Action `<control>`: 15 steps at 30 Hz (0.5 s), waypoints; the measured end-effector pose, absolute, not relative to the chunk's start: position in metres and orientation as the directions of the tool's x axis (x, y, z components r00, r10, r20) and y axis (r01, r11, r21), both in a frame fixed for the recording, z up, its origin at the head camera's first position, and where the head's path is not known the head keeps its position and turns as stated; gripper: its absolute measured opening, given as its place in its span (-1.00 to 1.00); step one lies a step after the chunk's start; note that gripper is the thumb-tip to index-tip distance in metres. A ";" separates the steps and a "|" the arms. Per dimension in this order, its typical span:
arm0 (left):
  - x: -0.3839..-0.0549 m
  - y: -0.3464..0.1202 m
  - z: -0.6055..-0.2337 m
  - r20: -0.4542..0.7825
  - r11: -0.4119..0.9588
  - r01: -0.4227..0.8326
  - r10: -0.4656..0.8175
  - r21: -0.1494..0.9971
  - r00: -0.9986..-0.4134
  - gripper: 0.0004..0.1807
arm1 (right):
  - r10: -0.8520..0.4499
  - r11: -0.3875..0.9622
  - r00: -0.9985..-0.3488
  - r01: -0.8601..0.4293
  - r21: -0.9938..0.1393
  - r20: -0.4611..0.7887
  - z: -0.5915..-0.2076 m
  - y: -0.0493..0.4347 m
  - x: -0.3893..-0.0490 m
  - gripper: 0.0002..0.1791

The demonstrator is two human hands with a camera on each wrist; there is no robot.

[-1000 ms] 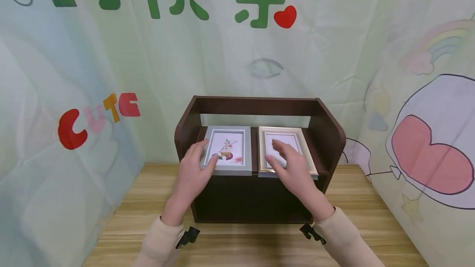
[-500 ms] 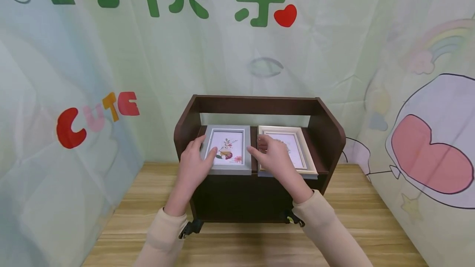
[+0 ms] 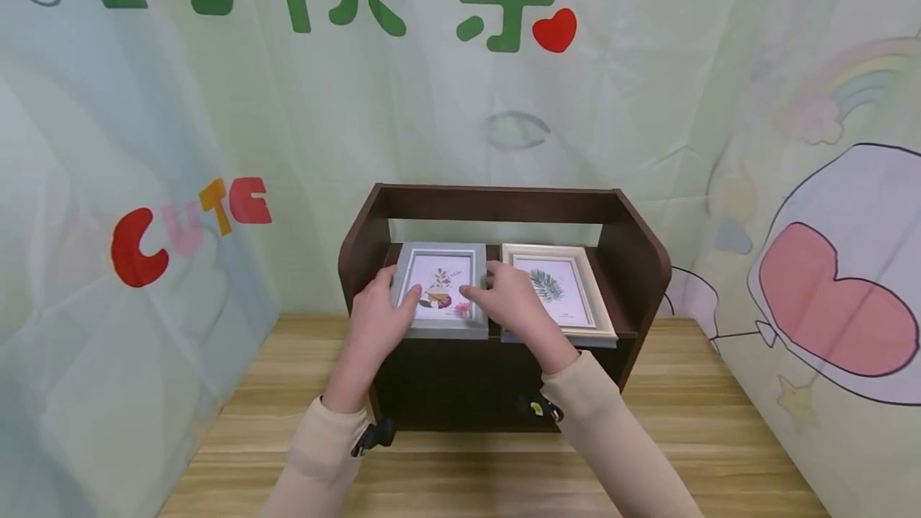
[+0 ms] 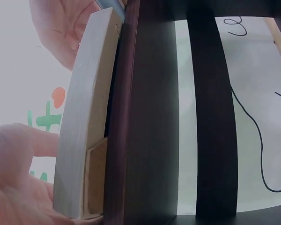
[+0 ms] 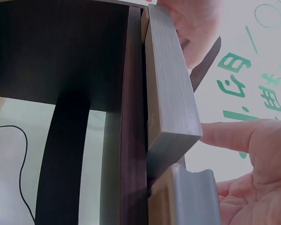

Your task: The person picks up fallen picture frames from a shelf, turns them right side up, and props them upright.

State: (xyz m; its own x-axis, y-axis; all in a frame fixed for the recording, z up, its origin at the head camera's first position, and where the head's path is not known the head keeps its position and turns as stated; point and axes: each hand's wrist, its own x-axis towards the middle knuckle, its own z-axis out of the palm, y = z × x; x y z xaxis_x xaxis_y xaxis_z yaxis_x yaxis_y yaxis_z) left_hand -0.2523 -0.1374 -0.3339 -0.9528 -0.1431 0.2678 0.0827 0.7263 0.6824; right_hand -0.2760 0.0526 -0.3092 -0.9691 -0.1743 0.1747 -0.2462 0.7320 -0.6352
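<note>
Gray frame [image 3: 440, 286], flower-and-mushroom print up, lies flat on the left half of the dark brown shelf [image 3: 460, 382], lower edge at the shelf's front edge, small gap to the left side panel. Left hand [image 3: 377, 314]: fingers along the frame's left side, thumb over the left border. Right hand [image 3: 511, 298]: mirrors that, thumb over the right border, fingers near the right side by the gap to the gold frame [image 3: 564, 290]. On both hands thumb and fingers are apart; can't tell from the wrist views whether either pinches firmly. For a good hold: seat fingertips on both long sides at matching height, thumbs light on the borders and off the glazing, squeeze evenly so it doesn't skew. Right side looks the tight spot; fingers there could nudge the gold frame, so keep them slim. Gold frame, fern print, lies flat on the shelf's right half, near the front edge. Shelf stands on the wood-grain table [image 3: 460, 478], printed backdrop [image 3: 403, 118] behind.
</note>
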 end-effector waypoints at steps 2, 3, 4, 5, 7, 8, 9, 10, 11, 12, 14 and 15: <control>-0.253 -0.137 -0.333 0.260 0.729 0.073 -0.146 0.681 -0.955 -0.33 | -0.175 0.730 -0.970 -0.242 -0.639 0.167 -0.309 0.052 -0.277 -0.31; -0.253 -0.136 -0.332 0.258 0.729 0.071 -0.147 0.680 -0.955 -0.34 | -0.177 0.730 -0.970 -0.241 -0.640 0.165 -0.309 0.053 -0.278 -0.31; -0.253 -0.136 -0.331 0.256 0.728 0.070 -0.148 0.682 -0.955 -0.34 | -0.178 0.731 -0.970 -0.241 -0.638 0.162 -0.309 0.053 -0.278 -0.31; -0.253 -0.136 -0.331 0.254 0.727 0.068 -0.149 0.684 -0.956 -0.35 | -0.179 0.733 -0.970 -0.241 -0.636 0.161 -0.309 0.053 -0.278 -0.31; -0.253 -0.134 -0.330 0.253 0.722 0.068 -0.151 0.688 -0.955 -0.36 | -0.178 0.734 -0.971 -0.239 -0.636 0.159 -0.308 0.054 -0.278 -0.31; -0.253 -0.134 -0.330 0.253 0.719 0.068 -0.153 0.692 -0.955 -0.37 | -0.176 0.736 -0.971 -0.238 -0.634 0.161 -0.308 0.054 -0.278 -0.31; -0.253 -0.134 -0.330 0.251 0.715 0.065 -0.157 0.697 -0.955 -0.38 | -0.172 0.736 -0.972 -0.235 -0.635 0.160 -0.308 0.054 -0.279 -0.32; -0.253 -0.133 -0.330 0.249 0.711 0.063 -0.161 0.701 -0.955 -0.39 | -0.167 0.735 -0.973 -0.230 -0.638 0.158 -0.308 0.054 -0.279 -0.32; -0.253 -0.133 -0.331 0.249 0.707 0.061 -0.166 0.704 -0.954 -0.40 | -0.163 0.734 -0.974 -0.225 -0.641 0.155 -0.308 0.054 -0.279 -0.33; -0.253 -0.133 -0.331 0.252 0.705 0.061 -0.170 0.706 -0.953 -0.40 | -0.157 0.732 -0.976 -0.219 -0.645 0.153 -0.308 0.053 -0.279 -0.33; -0.254 -0.133 -0.332 0.257 0.700 0.063 -0.176 0.712 -0.950 -0.41 | -0.144 0.729 -0.978 -0.208 -0.653 0.151 -0.307 0.052 -0.279 -0.35; -0.254 -0.133 -0.332 0.261 0.696 0.066 -0.178 0.715 -0.949 -0.41 | -0.137 0.726 -0.979 -0.202 -0.657 0.150 -0.307 0.052 -0.279 -0.36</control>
State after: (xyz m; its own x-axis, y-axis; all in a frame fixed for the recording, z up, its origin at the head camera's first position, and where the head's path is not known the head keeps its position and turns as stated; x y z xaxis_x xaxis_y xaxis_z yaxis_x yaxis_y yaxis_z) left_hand -0.2536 -0.1330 -0.3323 -0.9488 -0.1784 0.2607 0.0657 0.6956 0.7154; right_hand -0.2794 0.0518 -0.3073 -0.9791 -0.1372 0.1499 -0.2023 0.7260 -0.6573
